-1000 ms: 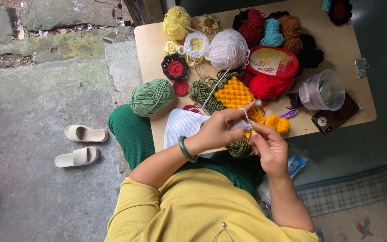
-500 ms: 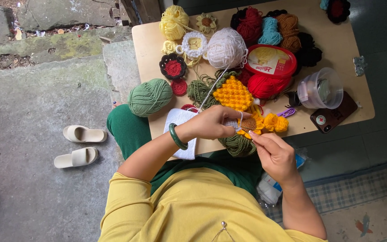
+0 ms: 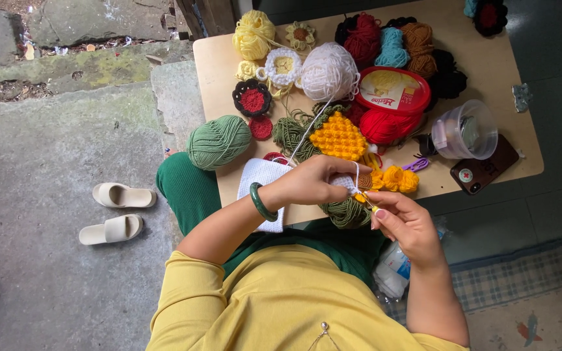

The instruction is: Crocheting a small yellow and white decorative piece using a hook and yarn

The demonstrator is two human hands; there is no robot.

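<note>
Near the front edge of the bench (image 3: pixel 229 65), just below the yellow textured crochet square (image 3: pixel 338 135), both hands are meeting over a small crochet piece (image 3: pixel 361 182). Left hand (image 3: pixel 310 182) (green bangle (image 3: pixel 261 202) at the wrist) is curling around the piece, fingers pressed together, white yarn strand (image 3: pixel 313 127) running over them. Right hand (image 3: pixel 406 220) is pinching a crochet hook (image 3: pixel 369 203) just below the piece. Left of the square: green yarn ball (image 3: pixel 218 141) lying at the bench edge. Above the square: white yarn ball (image 3: pixel 328 71). Right of it: red-lidded tub (image 3: pixel 391 89), clear plastic container (image 3: pixel 464 130), phone (image 3: pixel 484 170). Far left, on the floor: a pair of cream slippers (image 3: pixel 117 211).
</note>
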